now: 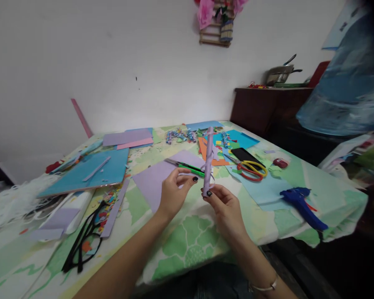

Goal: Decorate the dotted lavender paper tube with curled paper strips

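Observation:
My right hand (226,205) pinches the lower end of a rolled lilac paper tube (208,158), which stands nearly upright above the table. A thin curled strip of paper shows beside its lower part. To its left, my left hand (176,189) has its fingers curved with a gap between thumb and forefinger, and nothing shows in it. Just beyond that hand lies a green craft knife (190,167) on a lilac paper sheet (149,178). Scissors (249,170) with red and yellow handles rest right of the tube, against a black phone (247,157).
A blue glue gun (302,203) lies near the right edge on light blue paper (262,193). Black glasses (85,238) and a blue board (90,172) are at the left. Curled paper pieces (180,135) sit at the back. A water bottle (345,87) stands beyond the table.

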`<control>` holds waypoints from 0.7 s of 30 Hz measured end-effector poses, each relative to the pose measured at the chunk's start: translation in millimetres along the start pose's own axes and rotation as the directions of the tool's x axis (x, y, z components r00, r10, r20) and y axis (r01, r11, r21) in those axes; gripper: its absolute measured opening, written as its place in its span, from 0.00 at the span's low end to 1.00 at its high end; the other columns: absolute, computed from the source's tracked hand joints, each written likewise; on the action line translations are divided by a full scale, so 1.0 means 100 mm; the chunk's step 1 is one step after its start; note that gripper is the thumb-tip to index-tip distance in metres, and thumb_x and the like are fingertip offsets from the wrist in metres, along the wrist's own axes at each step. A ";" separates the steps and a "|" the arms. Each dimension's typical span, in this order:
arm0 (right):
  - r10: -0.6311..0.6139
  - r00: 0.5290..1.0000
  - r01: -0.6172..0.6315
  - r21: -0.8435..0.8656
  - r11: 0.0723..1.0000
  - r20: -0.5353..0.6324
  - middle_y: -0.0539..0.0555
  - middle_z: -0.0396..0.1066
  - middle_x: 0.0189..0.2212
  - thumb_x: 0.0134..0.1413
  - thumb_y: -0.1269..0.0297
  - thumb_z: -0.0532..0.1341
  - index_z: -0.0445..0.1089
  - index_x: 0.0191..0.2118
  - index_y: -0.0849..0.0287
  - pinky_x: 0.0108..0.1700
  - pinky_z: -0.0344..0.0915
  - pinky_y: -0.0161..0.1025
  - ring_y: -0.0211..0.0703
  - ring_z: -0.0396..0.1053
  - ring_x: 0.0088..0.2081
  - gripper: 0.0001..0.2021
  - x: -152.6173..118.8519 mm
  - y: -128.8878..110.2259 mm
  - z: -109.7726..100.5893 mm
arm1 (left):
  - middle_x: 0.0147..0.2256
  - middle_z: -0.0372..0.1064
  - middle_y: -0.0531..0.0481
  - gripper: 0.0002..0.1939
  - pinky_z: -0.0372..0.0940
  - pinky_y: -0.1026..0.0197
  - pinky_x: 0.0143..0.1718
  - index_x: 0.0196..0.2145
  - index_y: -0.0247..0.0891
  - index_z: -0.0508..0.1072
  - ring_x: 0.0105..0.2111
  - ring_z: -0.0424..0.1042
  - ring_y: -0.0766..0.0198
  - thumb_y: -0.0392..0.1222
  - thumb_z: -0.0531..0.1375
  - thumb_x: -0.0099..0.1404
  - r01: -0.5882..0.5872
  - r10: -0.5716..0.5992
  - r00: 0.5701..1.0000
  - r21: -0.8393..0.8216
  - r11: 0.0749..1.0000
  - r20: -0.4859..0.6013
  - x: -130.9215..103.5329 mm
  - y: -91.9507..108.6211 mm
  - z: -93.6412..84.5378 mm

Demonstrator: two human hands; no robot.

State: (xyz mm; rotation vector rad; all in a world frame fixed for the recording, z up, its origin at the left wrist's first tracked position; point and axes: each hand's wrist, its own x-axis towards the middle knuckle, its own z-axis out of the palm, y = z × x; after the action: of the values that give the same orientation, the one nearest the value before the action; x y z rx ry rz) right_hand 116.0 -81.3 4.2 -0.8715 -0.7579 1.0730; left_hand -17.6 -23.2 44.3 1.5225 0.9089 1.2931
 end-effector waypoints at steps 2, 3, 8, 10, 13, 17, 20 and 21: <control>0.012 1.000 -0.012 0.036 0.999 0.018 0.51 0.74 0.32 0.45 0.65 0.68 0.73 0.36 0.58 0.39 0.66 0.35 0.37 0.69 0.35 0.10 -0.01 -0.02 0.00 | 0.28 0.75 0.48 0.09 0.67 0.60 0.38 0.32 0.37 0.70 0.33 0.75 0.59 0.44 0.63 0.57 -0.067 0.067 0.998 0.057 0.996 0.006 -0.03 0.00 0.02; 0.018 0.999 -0.020 0.053 0.998 0.030 0.51 0.74 0.32 0.45 0.65 0.68 0.73 0.36 0.58 0.39 0.65 0.34 0.37 0.69 0.35 0.10 -0.01 -0.02 0.00 | 0.27 0.74 0.49 0.07 0.67 0.61 0.37 0.30 0.37 0.70 0.31 0.75 0.60 0.43 0.62 0.58 -0.105 0.104 0.994 0.085 0.991 0.019 -0.04 0.01 0.03; 0.049 0.997 -0.054 0.088 0.995 0.051 0.51 0.74 0.32 0.43 0.64 0.69 0.73 0.36 0.58 0.40 0.64 0.34 0.37 0.68 0.36 0.11 -0.03 -0.03 -0.01 | 0.22 0.71 0.52 0.07 0.63 0.63 0.32 0.22 0.37 0.72 0.25 0.70 0.65 0.38 0.62 0.56 -0.224 0.215 0.974 0.208 0.952 0.065 -0.07 0.06 0.04; 0.061 0.997 -0.066 0.093 0.994 0.054 0.52 0.74 0.32 0.42 0.63 0.69 0.73 0.35 0.58 0.39 0.64 0.34 0.37 0.68 0.35 0.11 -0.02 -0.03 -0.01 | 0.22 0.70 0.52 0.07 0.62 0.64 0.31 0.21 0.36 0.72 0.25 0.69 0.65 0.37 0.63 0.55 -0.223 0.213 0.975 0.221 0.950 0.067 -0.07 0.06 0.04; 0.076 0.996 -0.082 0.119 0.990 0.051 0.51 0.74 0.30 0.39 0.63 0.71 0.74 0.34 0.58 0.37 0.63 0.33 0.37 0.68 0.33 0.13 -0.02 -0.04 0.00 | 0.20 0.66 0.54 0.09 0.59 0.64 0.30 0.19 0.36 0.69 0.23 0.65 0.67 0.36 0.62 0.54 -0.226 0.222 0.974 0.236 0.945 0.044 -0.07 0.04 0.03; 0.140 0.987 -0.153 0.195 0.969 0.075 0.52 0.74 0.30 0.36 0.66 0.71 0.74 0.33 0.59 0.37 0.63 0.34 0.37 0.68 0.33 0.13 -0.03 -0.06 0.00 | 0.18 0.58 0.57 0.14 0.55 0.66 0.27 0.17 0.36 0.62 0.22 0.58 0.70 0.36 0.62 0.55 -0.236 0.240 0.971 0.242 0.941 0.015 -0.06 0.00 0.02; 0.219 0.967 -0.247 0.281 0.927 0.129 0.53 0.74 0.31 0.36 0.70 0.70 0.74 0.33 0.60 0.36 0.64 0.34 0.37 0.69 0.32 0.12 -0.03 -0.07 -0.02 | 0.18 0.56 0.57 0.15 0.54 0.66 0.26 0.17 0.36 0.60 0.21 0.56 0.71 0.37 0.62 0.55 -0.221 0.221 0.975 0.216 0.951 0.023 -0.05 -0.02 0.01; 0.246 0.956 -0.285 0.312 0.906 0.158 0.53 0.74 0.30 0.36 0.71 0.69 0.74 0.33 0.61 0.36 0.64 0.33 0.36 0.69 0.31 0.12 -0.02 -0.07 -0.03 | 0.18 0.56 0.57 0.16 0.54 0.66 0.26 0.17 0.36 0.60 0.21 0.56 0.71 0.38 0.63 0.54 -0.213 0.212 0.977 0.201 0.956 0.027 -0.05 -0.02 0.01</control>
State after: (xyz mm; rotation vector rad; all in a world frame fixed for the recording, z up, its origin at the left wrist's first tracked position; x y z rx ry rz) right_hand 121.0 -85.6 8.8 -0.6367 -0.5380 1.4583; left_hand -17.7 -27.1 40.6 1.8235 0.9147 1.3804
